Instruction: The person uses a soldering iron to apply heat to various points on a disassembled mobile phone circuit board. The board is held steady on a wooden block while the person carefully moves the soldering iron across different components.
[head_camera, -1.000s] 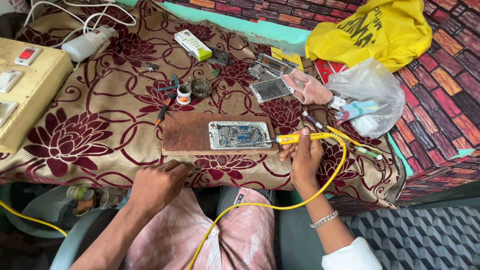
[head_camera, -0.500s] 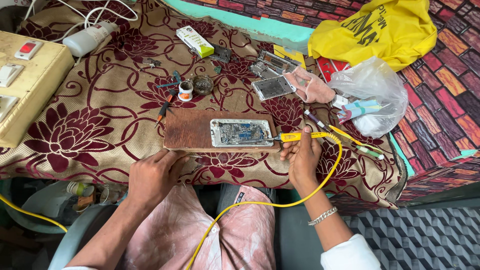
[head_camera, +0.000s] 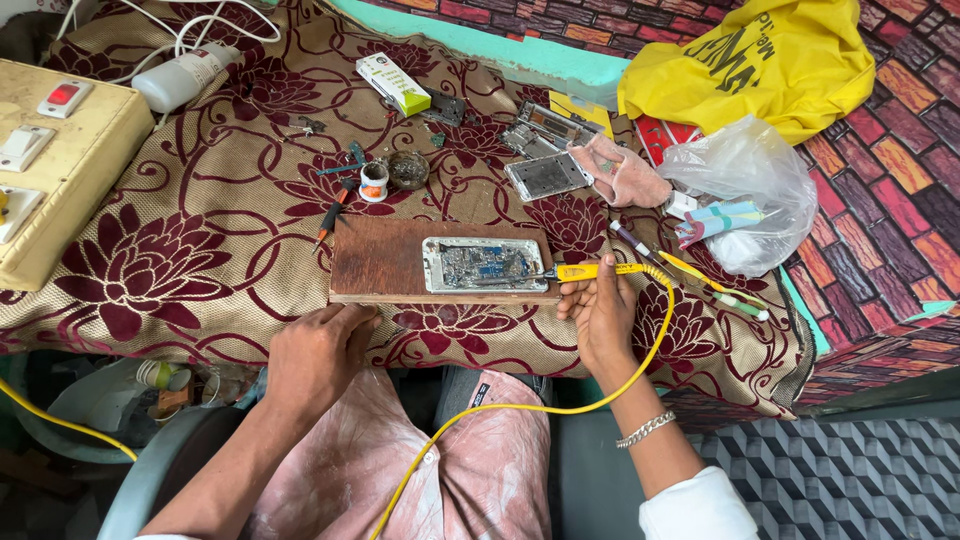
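An opened phone body (head_camera: 484, 264) with bare circuitry lies on a brown wooden board (head_camera: 385, 262) on the flowered cloth. My right hand (head_camera: 598, 312) grips a yellow soldering iron (head_camera: 594, 270) whose thin tip reaches left to the phone's right edge. Its yellow cord (head_camera: 560, 405) loops down over my lap. My left hand (head_camera: 318, 352) rests at the table's front edge just below the board, fingers loosely curled, holding nothing.
Behind the board sit a small solder spool (head_camera: 374, 182), a round tin (head_camera: 408, 170), a small screwdriver (head_camera: 329, 223), metal phone frames (head_camera: 546, 176), a pink rag (head_camera: 620, 170) and a green-white box (head_camera: 393, 83). A clear plastic bag (head_camera: 748, 190), yellow bag (head_camera: 760, 60) and switch box (head_camera: 50, 160) flank them.
My left hand has risen from my lap to the table edge below the board. The soldering iron's tip has slid left to the phone's edge.
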